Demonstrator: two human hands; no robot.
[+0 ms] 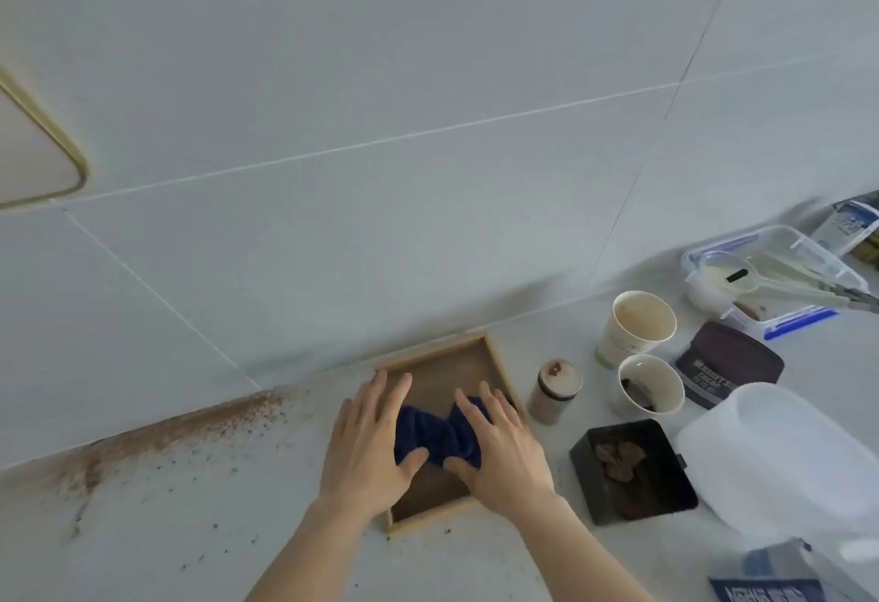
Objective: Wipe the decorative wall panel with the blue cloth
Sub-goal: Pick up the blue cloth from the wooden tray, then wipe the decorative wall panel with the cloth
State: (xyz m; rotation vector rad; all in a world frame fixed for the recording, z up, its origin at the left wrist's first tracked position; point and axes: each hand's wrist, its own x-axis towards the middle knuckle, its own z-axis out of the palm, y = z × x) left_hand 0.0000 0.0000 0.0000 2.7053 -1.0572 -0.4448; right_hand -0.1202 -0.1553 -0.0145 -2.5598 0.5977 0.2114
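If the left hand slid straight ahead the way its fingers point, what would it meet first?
Probably the far wooden rim of the framed panel, just beyond the left hand's fingertips; past that, the tiled wall. Depth is unclear.

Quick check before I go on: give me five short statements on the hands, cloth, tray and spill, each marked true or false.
1. Both hands, left hand and right hand, press on the blue cloth. True.
2. The cloth lies inside the wooden tray. True.
3. The cloth is against the wall tiles. False: it is down in the tray on the counter.
4. Brown powder is spilled left of the tray. True.
5. The black container is empty. False: it holds brown pieces.
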